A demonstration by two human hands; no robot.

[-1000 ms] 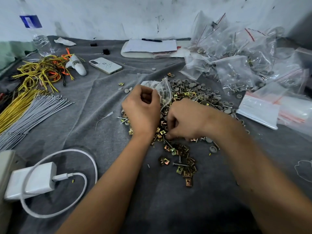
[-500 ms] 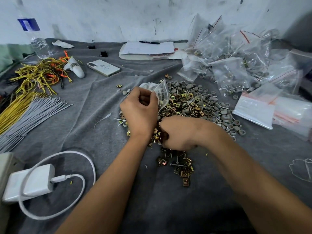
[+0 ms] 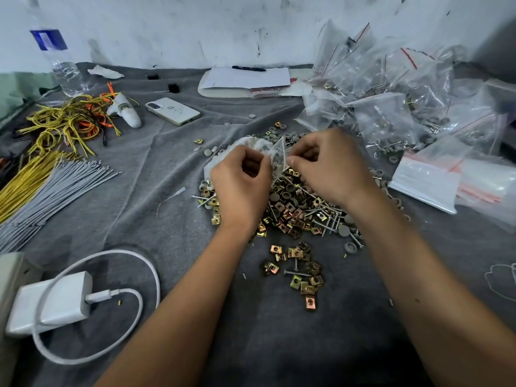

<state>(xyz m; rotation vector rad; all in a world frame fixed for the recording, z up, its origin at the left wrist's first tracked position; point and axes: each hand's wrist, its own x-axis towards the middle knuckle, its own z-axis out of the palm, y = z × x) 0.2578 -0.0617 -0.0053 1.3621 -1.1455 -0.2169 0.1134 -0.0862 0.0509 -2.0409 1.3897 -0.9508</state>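
Pinching the mouth of a small clear bag (image 3: 275, 152) between curled fingers, the left hand (image 3: 241, 185) and right hand (image 3: 332, 169) held it over a heap of clips and screws (image 3: 296, 213) on the grey cloth (image 3: 139, 213), with filled bags (image 3: 391, 118) piled to the right.

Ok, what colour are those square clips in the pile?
Brassy gold clips, clearest in the head view.

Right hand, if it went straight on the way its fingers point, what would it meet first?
The right hand points left at the small plastic bag, right at its fingertips; just behind that, probably, is the left hand holding the bag.
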